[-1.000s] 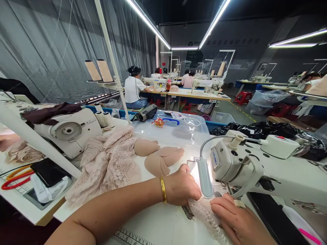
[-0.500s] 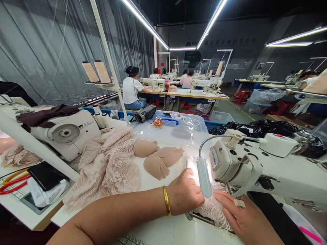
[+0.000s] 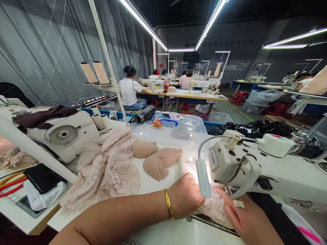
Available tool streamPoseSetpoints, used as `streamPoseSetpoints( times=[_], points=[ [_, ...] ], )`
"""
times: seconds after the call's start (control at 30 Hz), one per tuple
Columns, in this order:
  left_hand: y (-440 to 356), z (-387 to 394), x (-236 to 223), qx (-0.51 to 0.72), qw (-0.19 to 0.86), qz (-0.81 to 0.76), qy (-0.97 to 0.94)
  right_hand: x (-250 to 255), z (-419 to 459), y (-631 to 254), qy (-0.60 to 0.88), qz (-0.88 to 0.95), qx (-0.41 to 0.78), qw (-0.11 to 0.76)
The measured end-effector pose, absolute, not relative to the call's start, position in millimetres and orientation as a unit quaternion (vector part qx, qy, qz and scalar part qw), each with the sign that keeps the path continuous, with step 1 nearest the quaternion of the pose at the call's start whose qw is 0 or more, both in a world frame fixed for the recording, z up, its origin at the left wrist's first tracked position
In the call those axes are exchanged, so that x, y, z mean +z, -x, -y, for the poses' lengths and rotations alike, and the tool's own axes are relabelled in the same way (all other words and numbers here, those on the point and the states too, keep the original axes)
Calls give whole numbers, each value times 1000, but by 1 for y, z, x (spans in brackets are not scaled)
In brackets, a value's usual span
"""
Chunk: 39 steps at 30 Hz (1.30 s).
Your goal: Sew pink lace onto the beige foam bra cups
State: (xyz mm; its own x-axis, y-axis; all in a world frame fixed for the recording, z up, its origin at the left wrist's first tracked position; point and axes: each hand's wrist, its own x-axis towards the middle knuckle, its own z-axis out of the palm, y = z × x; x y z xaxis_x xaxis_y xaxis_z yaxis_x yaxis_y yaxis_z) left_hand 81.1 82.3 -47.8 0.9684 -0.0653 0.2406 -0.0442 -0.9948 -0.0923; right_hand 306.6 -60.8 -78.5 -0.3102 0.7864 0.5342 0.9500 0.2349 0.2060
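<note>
Beige lace fabric lies on the bed of a white JUKI sewing machine, around the needle area. My left hand, with a gold bangle at the wrist, is closed on the lace's left edge; the grey lamp head covers some of its fingertips. On the lace's right side my right hand rests flat with fingers stretched out, close to the presser foot. Part of that hand is behind the machine's small pale block. Further left are a heap of beige lace and several tan bra cups.
A clear plastic lid behind the cups bears a blue handle and a small red-gold item. At left stand another sewing machine, a thread stand pole and a black phone. Black plastic bags lie behind my machine.
My left hand has come slightly down, its fingers more curled. The lace between the hands has shifted and shows more flatly. The view has moved a little.
</note>
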Motion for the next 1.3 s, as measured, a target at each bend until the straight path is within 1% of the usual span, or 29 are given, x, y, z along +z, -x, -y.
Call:
streamPoseSetpoints(
  times=[0.13,0.23,0.33,0.47,0.57,0.63,0.73,0.83,0.97,1.1,1.3],
  points=[
    [-70,-90,-27,-90,-6,-22,996,-73,62,-302,551,776,-257,167],
    [-65,-91,-19,-66,-17,17,998,-63,64,-290,550,770,-250,206],
    [-65,-88,-16,-48,-45,42,997,-51,64,-271,517,797,-207,235],
    [-61,-85,-11,-37,-85,-11,996,-49,62,-259,493,824,-178,215],
    [-55,-82,-9,-12,-51,2,999,-65,61,-268,521,821,-161,167],
    [-53,-79,-10,-10,-20,30,999,-78,61,-276,545,807,-175,143],
    [-54,-76,-14,-32,4,47,998,-93,61,-285,570,782,-206,145],
    [-57,-75,-20,-58,10,29,998,-95,61,-287,571,778,-213,152],
    [-57,-80,-28,-79,10,12,997,-88,60,-286,549,796,-214,137],
    [-59,-84,-32,-86,8,9,996,-90,60,-282,585,766,-227,137],
    [-60,-87,-40,-118,1,-8,993,-96,59,-291,567,783,-232,107]
  ],
)
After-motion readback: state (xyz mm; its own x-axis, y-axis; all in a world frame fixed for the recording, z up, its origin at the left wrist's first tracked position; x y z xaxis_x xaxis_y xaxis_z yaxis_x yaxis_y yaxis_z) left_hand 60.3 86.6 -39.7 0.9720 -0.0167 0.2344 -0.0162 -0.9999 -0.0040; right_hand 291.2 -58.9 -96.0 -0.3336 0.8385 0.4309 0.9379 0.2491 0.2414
